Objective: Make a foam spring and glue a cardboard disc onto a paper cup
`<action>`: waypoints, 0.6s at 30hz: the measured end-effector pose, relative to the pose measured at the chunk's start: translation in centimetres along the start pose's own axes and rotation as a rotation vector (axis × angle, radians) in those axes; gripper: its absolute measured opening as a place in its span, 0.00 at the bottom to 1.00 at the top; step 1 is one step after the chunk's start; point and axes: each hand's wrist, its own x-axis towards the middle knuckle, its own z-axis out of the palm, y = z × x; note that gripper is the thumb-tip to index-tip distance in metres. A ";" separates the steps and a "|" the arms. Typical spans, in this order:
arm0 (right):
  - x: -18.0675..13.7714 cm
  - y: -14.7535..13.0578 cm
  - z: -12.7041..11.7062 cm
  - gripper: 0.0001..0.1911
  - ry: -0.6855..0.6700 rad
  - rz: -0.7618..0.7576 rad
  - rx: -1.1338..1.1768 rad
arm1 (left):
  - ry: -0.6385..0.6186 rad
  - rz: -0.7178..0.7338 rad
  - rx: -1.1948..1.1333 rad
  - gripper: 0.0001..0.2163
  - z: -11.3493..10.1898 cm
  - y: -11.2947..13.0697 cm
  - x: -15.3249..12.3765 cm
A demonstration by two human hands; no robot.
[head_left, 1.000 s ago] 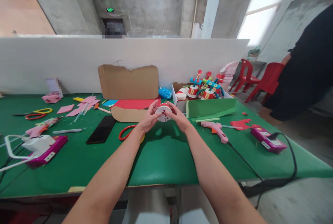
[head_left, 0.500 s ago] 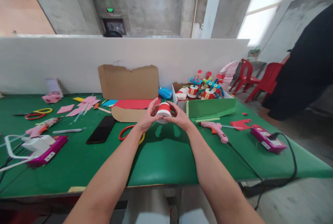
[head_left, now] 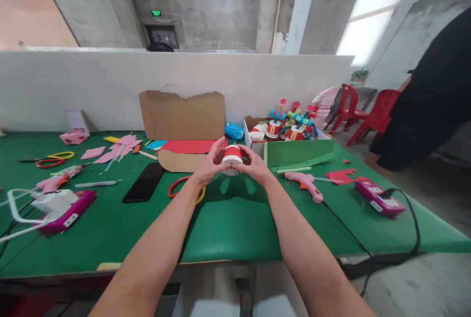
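Note:
Both my hands hold a small paper cup [head_left: 232, 156] with a red band round it, lifted a little above the green table [head_left: 228, 228]. My left hand [head_left: 208, 166] grips its left side with fingers curled. My right hand [head_left: 255, 166] pinches its right side. The cup stands roughly upright, its base hidden by my fingers. Directly below lie red and yellow scissors [head_left: 179, 188]. A red sheet [head_left: 191, 146] and a brown cardboard piece [head_left: 182, 116] sit just behind the cup.
A white box [head_left: 290, 133] of finished cup figures stands at back right, with a green sheet [head_left: 298, 152] against it. A pink glue gun [head_left: 303, 183], purple devices [head_left: 379, 199] [head_left: 64, 211], a black phone [head_left: 143, 182], pink scraps [head_left: 110, 152]. A person in black [head_left: 427, 96] stands right.
The cup has been turned from lying with its white end toward me to upright with the red band showing. Both hands have stayed in place around it.

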 end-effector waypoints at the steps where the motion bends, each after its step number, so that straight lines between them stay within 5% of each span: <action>1: 0.0 0.0 0.0 0.37 -0.002 -0.001 -0.002 | -0.002 0.000 0.000 0.45 0.0 0.0 0.0; 13: 0.2 0.5 -0.6 0.42 -0.007 0.040 -0.082 | -0.089 -0.087 0.038 0.47 -0.5 -0.4 0.1; 18: 0.6 1.3 0.2 0.48 0.052 -0.002 -0.001 | 0.023 -0.043 -0.106 0.46 -0.9 -1.1 0.5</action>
